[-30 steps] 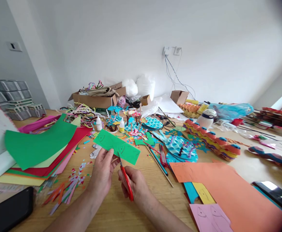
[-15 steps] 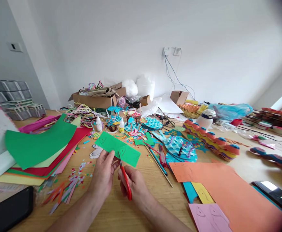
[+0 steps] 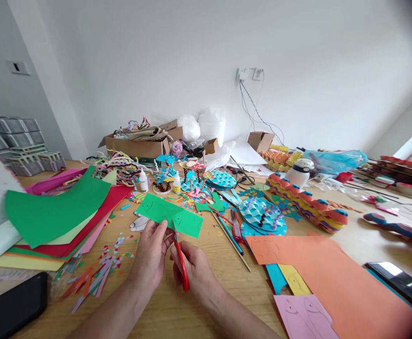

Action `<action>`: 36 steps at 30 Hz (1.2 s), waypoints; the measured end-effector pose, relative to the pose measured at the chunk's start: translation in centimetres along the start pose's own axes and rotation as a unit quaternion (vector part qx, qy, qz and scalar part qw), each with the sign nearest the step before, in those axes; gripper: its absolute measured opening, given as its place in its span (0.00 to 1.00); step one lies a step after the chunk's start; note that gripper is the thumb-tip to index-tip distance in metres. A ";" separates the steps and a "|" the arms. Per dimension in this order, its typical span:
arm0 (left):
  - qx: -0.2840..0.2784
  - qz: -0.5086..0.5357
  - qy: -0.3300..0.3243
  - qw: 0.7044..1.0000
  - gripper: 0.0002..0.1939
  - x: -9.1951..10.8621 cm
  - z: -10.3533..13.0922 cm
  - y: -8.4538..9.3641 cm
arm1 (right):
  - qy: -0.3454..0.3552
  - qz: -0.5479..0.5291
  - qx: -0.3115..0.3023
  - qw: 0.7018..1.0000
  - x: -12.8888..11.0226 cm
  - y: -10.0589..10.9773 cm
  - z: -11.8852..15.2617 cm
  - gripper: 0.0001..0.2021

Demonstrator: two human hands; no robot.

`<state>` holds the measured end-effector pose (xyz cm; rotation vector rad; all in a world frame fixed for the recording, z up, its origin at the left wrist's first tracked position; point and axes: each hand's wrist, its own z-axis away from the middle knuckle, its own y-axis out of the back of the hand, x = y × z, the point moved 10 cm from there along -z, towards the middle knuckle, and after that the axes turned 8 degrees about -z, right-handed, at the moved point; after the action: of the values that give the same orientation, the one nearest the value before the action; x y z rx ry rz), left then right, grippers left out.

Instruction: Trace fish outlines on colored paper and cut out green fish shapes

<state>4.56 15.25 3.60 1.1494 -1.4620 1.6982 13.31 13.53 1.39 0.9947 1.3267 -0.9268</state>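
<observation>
A green paper strip [image 3: 190, 223] with pencil-drawn shapes is pinched between thumb and fingers of my left hand [image 3: 150, 254], held above the wooden table. My right hand [image 3: 192, 266] grips red-handled scissors [image 3: 182, 268], whose blades meet the lower edge of the strip near its middle. How far the blades are apart is too small to tell. Beyond the strip stand two small glue bottles [image 3: 143, 181] among colourful paper cut-outs. A grey-white paper fish [image 3: 139, 223] lies just left of the strip.
Coloured sheets [image 3: 57, 212] and a black phone [image 3: 13, 303] lie at the left. Orange paper [image 3: 333, 278], a pink sheet [image 3: 303, 315] and another phone are at the right. Blue scaly crafts [image 3: 260, 214], a thin stick [image 3: 230, 240] and painted egg cartons [image 3: 307, 202] sit nearer the middle.
The view has shifted very slightly. Both hands keep their holds on the strip and scissors, and the strip's right end looks a little higher.
</observation>
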 end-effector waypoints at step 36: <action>-0.002 -0.009 0.015 1.000 0.12 0.1 0.4 0.0 | -0.008 -0.022 -0.010 1.000 0.0 -0.1 0.0 0.26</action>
<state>4.58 14.80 3.66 1.1276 -1.4322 1.6914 13.19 13.53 1.35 0.9451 1.3467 -0.9506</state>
